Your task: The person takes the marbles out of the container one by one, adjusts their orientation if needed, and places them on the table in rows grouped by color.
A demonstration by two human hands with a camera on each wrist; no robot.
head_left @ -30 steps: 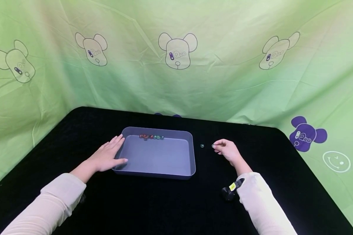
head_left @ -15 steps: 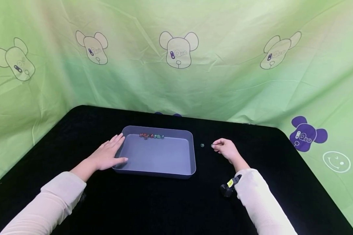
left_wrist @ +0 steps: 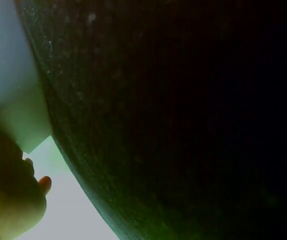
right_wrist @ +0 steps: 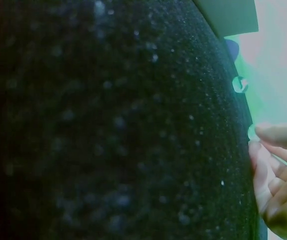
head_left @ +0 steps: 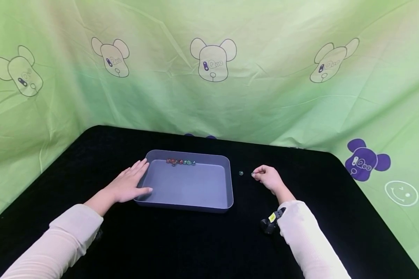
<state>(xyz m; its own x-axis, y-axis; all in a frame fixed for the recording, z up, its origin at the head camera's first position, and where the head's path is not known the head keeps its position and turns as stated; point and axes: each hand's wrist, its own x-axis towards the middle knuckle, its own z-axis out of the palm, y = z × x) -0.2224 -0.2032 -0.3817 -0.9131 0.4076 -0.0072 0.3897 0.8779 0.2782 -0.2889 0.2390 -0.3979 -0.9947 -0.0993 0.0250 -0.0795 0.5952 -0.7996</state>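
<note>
My left hand (head_left: 127, 184) rests with straight fingers on the left side of a grey rectangular tray (head_left: 186, 208). Inside, along the tray's far wall, lies a row of small glass marbles (head_left: 180, 162), reddish on the left and green on the right. To the right of the tray my right hand (head_left: 269, 180) pinches a clear greenish marble (right_wrist: 252, 132) between thumb and fingertips, low at the black cloth. Another loose marble (head_left: 241, 173) lies on the cloth between the tray and this hand. The left wrist view shows only part of the left hand (left_wrist: 13, 190), dark and blurred.
A black cloth (head_left: 181, 244) covers the table beneath the tray. Green fabric (head_left: 265, 100) with printed bear heads hangs behind the table and at both sides. A small black device (head_left: 268, 224) is strapped at the right wrist.
The right forearm has shifted slightly left and away from the body, while its fingertips stay at the marble. The left hand, the tray and the marbles keep their places.
</note>
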